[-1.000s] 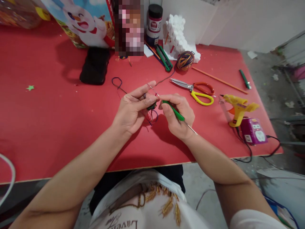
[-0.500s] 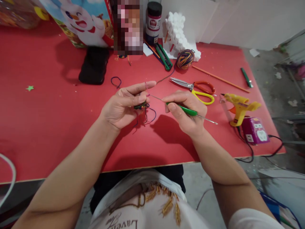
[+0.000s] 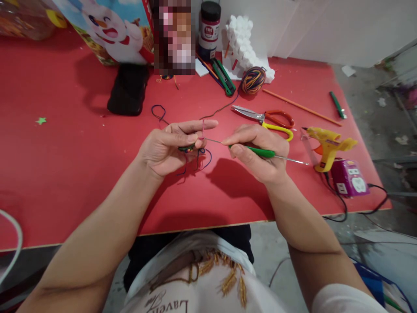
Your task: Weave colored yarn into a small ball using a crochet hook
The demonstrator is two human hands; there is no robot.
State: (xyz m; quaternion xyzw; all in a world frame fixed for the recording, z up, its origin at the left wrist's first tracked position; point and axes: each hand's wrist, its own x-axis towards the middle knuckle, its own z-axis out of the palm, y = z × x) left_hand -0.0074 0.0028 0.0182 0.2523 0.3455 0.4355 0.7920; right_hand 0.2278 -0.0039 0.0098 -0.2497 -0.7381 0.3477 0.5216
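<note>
Red tabletop (image 3: 81, 174) is spreading beneath two hands working yarn.

From the head view, the left hand (image 3: 172, 148) is pinching the small crocheted piece (image 3: 186, 148) between thumb and fingers, pink yarn looping over its extended index finger; the right hand (image 3: 260, 152) is gripping the green-handled crochet hook (image 3: 262, 152), its tip meeting the piece. Beyond them, the yarn ball (image 3: 253, 81) is resting near the scissors (image 3: 260, 117).

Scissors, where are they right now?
In the head view, the scissors lie open on the red table, right of center, between the ball of yarn and the right hand.
</note>
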